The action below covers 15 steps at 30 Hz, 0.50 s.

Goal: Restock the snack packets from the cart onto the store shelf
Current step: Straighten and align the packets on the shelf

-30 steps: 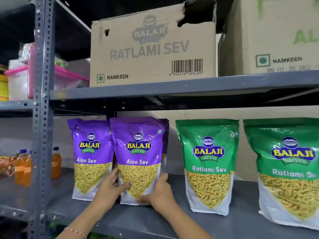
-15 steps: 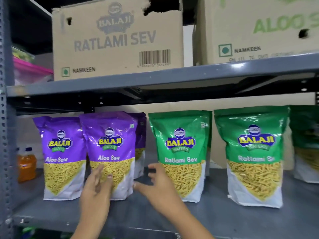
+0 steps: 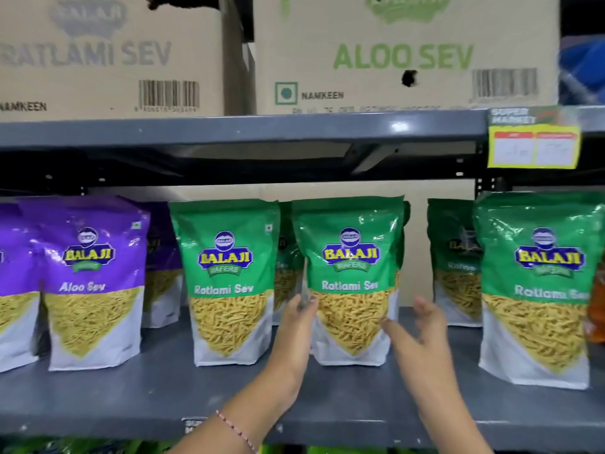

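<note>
Snack packets stand upright in a row on the grey shelf point(image 3: 163, 394). Purple Aloo Sev packets point(image 3: 95, 283) are on the left, green Ratlami Sev packets point(image 3: 229, 280) to their right. My two hands flank the middle green Ratlami Sev packet point(image 3: 352, 257). The fingers of my left hand point(image 3: 294, 332) curl on its left edge. My right hand point(image 3: 419, 335) is spread open beside its lower right corner, thumb near the packet. Another green packet point(image 3: 537, 290) stands further right, with more packets behind the front row. The cart is out of view.
Two cardboard boxes sit on the shelf above, one marked Ratlami Sev point(image 3: 98, 60) and one marked Aloo Sev point(image 3: 402, 57). A yellow price tag point(image 3: 533, 142) hangs from that shelf's edge. An orange packet point(image 3: 597, 309) shows at the far right.
My view and both hands have shifted right, from the purple Aloo Sev packet to the middle green Ratlami Sev packet. The purple packet stands released.
</note>
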Available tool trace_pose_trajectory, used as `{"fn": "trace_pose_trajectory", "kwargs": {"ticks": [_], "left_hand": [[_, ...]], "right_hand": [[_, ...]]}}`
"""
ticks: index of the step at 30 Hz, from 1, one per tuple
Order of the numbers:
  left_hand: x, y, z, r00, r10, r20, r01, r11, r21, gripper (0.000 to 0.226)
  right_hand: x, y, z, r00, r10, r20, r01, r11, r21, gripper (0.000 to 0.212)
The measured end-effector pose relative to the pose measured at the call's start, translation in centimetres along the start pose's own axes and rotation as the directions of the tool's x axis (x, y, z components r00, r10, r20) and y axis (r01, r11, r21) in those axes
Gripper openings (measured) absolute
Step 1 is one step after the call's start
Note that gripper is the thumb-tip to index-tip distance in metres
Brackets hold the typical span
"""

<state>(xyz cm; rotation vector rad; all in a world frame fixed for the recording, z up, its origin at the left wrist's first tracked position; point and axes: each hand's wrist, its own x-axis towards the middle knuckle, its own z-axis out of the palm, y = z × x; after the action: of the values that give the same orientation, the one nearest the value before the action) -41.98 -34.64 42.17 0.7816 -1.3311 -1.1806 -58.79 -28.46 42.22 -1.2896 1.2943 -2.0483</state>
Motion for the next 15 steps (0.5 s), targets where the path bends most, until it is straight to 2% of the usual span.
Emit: {"fn": "trace_pose_trajectory", "kwargs": {"ticks": [1, 2, 4, 6, 7, 11, 15], "left_hand": [[0.9, -0.6, 0.8, 1.000, -0.019, 0.005, 0.020, 0.999, -0.030, 0.089], [1.2, -0.8, 1.5, 0.999, -0.046, 0.006, 0.046, 0.998, -0.053, 0.085], [1.0, -0.7, 2.8, 0.996, -0.090, -0.001, 0.090, 0.995, -0.036, 0.059], [0.5, -0.5, 3.8, 0.993, -0.116, -0.039, 0.116, 0.993, -0.003, 0.028], [0.5, -0.5, 3.9, 0.991, -0.123, -0.058, 0.124, 0.992, 0.002, 0.025], [0.2, -0.3, 5.4, 0.982, -0.152, -0.113, 0.153, 0.988, 0.000, 0.045], [-0.1, -0.6, 7.0, 0.983, -0.101, -0.150, 0.111, 0.992, 0.059, 0.039]], "right_hand": [[0.7, 0.6, -0.7, 0.995, 0.069, 0.075, -0.067, 0.997, -0.026, 0.066], [1.1, 1.0, -1.0, 0.980, 0.134, 0.149, -0.129, 0.991, -0.043, 0.076], [1.1, 1.3, -1.0, 0.940, 0.199, 0.276, -0.190, 0.980, -0.056, 0.083], [1.1, 1.3, -1.1, 0.922, 0.186, 0.341, -0.176, 0.983, -0.059, 0.082], [1.1, 1.2, -1.1, 0.922, 0.179, 0.344, -0.166, 0.984, -0.068, 0.081], [1.7, 1.2, -2.2, 0.923, 0.183, 0.338, -0.176, 0.983, -0.053, 0.076], [1.9, 1.6, -3.1, 0.928, 0.196, 0.318, -0.181, 0.980, -0.078, 0.080]]}}
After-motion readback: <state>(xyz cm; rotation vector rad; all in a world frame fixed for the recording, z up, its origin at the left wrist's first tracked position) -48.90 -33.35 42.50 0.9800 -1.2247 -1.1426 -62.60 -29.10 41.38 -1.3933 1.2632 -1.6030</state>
